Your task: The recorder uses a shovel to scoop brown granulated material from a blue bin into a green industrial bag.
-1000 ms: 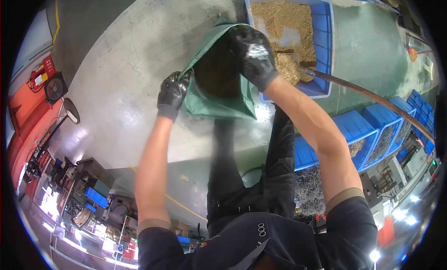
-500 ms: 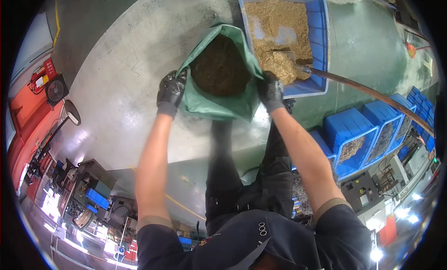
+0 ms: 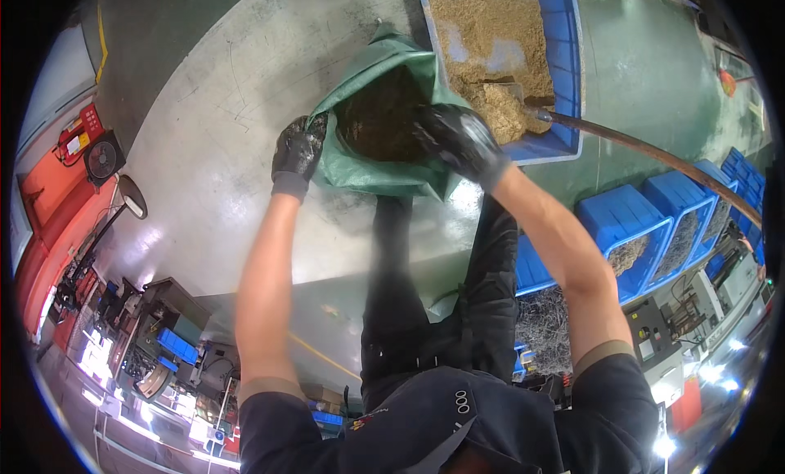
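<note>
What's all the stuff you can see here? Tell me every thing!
sack: one, green, open, on the floor between the hands, dark fill inside
big crate: one, blue, behind the sack, full of tan shavings
shovel: one, long brown handle, blade in the big crate
small crates: several, blue, right side, holding grey scrap
fan: one, black, far left by a red wall
floor: grey-green, shiny
left hand: black glove, gripping the sack's left rim
right hand: black glove, at the sack's right rim

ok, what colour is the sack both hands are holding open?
Green, a woven-looking sack; the head view shows it clearly.
</note>
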`<state>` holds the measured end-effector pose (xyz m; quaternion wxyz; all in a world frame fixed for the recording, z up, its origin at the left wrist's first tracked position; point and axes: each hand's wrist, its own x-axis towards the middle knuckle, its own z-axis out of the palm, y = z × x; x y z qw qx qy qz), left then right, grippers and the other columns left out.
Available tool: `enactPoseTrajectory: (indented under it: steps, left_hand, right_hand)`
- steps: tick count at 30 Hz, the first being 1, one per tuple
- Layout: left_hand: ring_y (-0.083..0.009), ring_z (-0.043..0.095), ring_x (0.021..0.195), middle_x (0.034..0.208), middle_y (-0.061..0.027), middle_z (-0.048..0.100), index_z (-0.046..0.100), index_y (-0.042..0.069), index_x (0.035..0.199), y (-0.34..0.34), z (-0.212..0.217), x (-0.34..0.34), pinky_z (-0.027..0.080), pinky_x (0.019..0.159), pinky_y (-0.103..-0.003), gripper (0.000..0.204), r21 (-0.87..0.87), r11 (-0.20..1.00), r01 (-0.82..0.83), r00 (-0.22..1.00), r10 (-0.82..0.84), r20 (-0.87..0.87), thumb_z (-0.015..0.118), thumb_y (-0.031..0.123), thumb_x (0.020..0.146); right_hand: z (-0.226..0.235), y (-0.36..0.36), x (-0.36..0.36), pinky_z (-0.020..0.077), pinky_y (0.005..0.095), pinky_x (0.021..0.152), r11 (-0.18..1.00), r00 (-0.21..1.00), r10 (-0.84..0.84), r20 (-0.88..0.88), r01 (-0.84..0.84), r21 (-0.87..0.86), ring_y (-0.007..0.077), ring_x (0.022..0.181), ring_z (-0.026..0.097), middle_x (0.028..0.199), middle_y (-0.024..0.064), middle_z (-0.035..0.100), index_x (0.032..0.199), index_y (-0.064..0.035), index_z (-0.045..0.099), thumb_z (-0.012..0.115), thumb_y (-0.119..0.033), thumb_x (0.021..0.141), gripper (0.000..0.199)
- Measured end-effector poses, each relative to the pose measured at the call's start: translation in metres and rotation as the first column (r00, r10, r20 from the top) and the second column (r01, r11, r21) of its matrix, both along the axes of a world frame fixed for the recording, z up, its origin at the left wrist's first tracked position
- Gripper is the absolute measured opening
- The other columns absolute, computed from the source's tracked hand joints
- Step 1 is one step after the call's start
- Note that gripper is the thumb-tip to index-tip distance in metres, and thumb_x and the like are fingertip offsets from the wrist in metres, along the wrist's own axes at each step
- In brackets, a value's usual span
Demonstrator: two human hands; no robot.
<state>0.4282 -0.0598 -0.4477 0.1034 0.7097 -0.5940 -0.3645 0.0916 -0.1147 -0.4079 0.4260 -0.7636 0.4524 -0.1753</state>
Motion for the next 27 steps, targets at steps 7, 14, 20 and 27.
enactPoseTrajectory:
  steps: [7,14,20,27]
  left_hand:
    - [-0.0192,0.059,0.095,0.108,-0.0110,0.062,0.057,0.002,0.115,-0.018,0.083,-0.024,0.047,0.082,-0.031,0.033,0.152,0.942,-0.300,0.951,0.283,0.129,0.057,0.024,0.089]
    - [-0.0203,0.061,0.092,0.110,-0.0143,0.060,0.046,0.001,0.128,0.108,0.109,-0.021,0.050,0.082,-0.032,0.042,-0.109,0.533,-0.839,0.532,0.764,-0.366,0.054,0.022,0.092]
    - [-0.0168,0.062,0.088,0.102,-0.0116,0.063,0.055,0.002,0.119,0.249,0.026,-0.155,0.050,0.074,-0.027,0.034,0.545,0.431,-0.719,0.202,0.880,-0.430,0.057,0.021,0.091]
    - [-0.0277,0.035,0.126,0.138,-0.0151,0.037,0.033,-0.001,0.136,0.136,-0.195,-0.322,0.028,0.104,-0.037,0.046,0.624,0.652,-0.431,0.594,0.725,-0.348,0.038,0.020,0.096]
  right_hand:
    - [-0.012,0.001,-0.031,0.0474,0.0371,0.086,0.936,0.944,-0.319,0.085,0.328,-0.128,0.0324,0.099,0.060,0.109,0.0181,0.061,0.115,0.0008,0.056,0.063,-0.013,0.083,0.035]
    - [-0.055,-0.004,-0.255,0.0474,0.0407,0.084,0.994,0.467,-0.109,-0.878,0.032,-0.106,0.0338,0.098,0.059,0.108,0.0175,0.061,0.112,-0.0052,0.058,0.070,-0.034,0.072,0.050]
    - [-0.098,-0.039,-0.353,0.0488,0.0391,0.083,0.963,0.067,0.266,-0.962,-0.067,0.262,0.0322,0.097,0.062,0.104,0.0137,0.064,0.103,-0.0073,0.060,0.061,-0.027,0.078,0.032]
    - [-0.160,-0.056,-0.342,0.0513,0.0411,0.076,0.868,0.114,0.497,-0.860,-0.070,0.492,0.0310,0.089,0.065,0.095,0.0121,0.067,0.096,-0.0133,0.065,0.049,-0.019,0.082,0.022]
